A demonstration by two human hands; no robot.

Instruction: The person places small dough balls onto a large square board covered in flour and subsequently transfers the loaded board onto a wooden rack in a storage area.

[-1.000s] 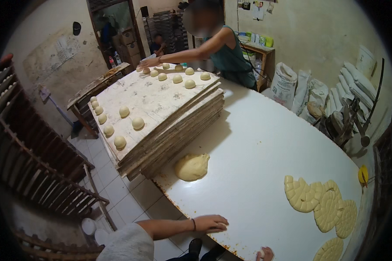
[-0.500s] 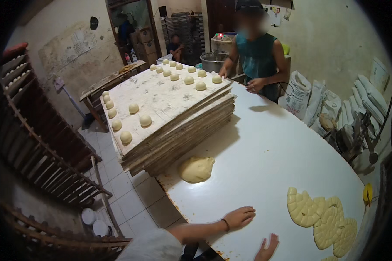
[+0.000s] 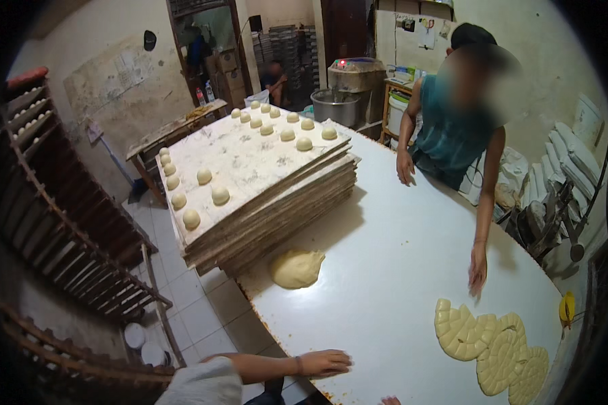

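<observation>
My left hand (image 3: 325, 362) lies palm down on the white table (image 3: 378, 270) near its front edge, fingers stretched out and nothing held. Only a bit of my right hand (image 3: 390, 401) shows at the lower edge; its fingers are mostly hidden. Ahead of my left hand, a smooth lump of dough (image 3: 297, 268) sits beside a stack of wooden boards (image 3: 277, 202). At the right lie flat rounds of dough (image 3: 503, 347), scored into many small pieces and touching one another. Round dough balls (image 3: 220, 195) stand in rows on the top board.
Across the table a co-worker (image 3: 452, 128) in a teal sleeveless top reaches one hand (image 3: 477, 270) toward the scored dough. A slatted rack (image 3: 67, 202) stands at the left. Farther back are a mixer with a metal bowl (image 3: 334, 108) and white sacks (image 3: 567, 155) along the wall.
My left hand has moved left, toward the table edge, and my right hand has dropped almost out of view. The co-worker has come rightward and extended an arm toward the scored dough.
</observation>
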